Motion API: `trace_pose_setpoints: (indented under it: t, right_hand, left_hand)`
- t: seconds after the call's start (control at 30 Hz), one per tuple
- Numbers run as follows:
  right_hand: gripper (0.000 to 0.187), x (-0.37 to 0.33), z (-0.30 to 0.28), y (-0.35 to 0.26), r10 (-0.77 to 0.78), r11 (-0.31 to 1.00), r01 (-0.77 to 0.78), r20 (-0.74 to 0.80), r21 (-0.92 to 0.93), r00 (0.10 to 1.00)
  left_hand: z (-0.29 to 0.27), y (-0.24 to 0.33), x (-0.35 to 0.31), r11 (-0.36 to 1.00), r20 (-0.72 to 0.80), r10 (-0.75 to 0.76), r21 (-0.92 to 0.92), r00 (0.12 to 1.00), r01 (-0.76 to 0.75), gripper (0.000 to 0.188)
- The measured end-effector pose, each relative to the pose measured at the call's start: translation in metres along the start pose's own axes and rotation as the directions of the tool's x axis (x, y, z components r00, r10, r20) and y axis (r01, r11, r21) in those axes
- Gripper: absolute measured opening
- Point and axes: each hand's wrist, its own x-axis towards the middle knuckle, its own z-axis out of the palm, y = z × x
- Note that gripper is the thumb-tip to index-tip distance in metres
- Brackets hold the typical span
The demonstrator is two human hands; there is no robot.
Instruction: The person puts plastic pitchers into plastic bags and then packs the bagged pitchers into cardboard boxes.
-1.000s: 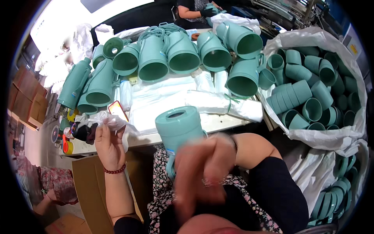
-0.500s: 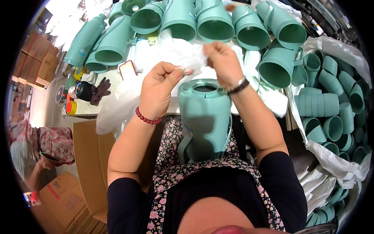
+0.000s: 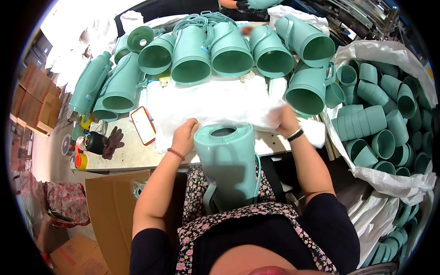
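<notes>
While the left hand (image 3: 184,136) pinches white plastic film (image 3: 247,114) and the right hand (image 3: 286,121) meets its other side, the blurred grip there impossible to tell, even, gentle tension seems wise just beyond the green flask (image 3: 228,160) resting in the person's lap (image 3: 193,195).

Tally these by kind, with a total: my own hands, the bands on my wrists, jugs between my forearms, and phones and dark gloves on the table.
Hands: 2
Wristbands: 2
Jug between the forearms: 1
Phone: 1
Dark glove: 1
Total: 7
</notes>
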Motion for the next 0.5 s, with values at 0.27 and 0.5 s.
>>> trace_pose_setpoints:
  t: [0.27,0.5]
  right_hand:
    - [0.014,-0.119,0.017,0.114,-0.244,0.919,0.283,0.167,-0.274,0.955]
    - [0.020,-0.174,0.102,-0.047,0.357,0.521,0.516,0.723,-0.680,0.591]
  left_hand:
    - [-0.054,0.097,-0.093,0.881,0.528,0.383,-0.455,0.758,-0.128,0.008]
    - [-0.054,0.046,-0.336,0.637,0.695,-0.263,-0.396,0.669,0.662,0.035]
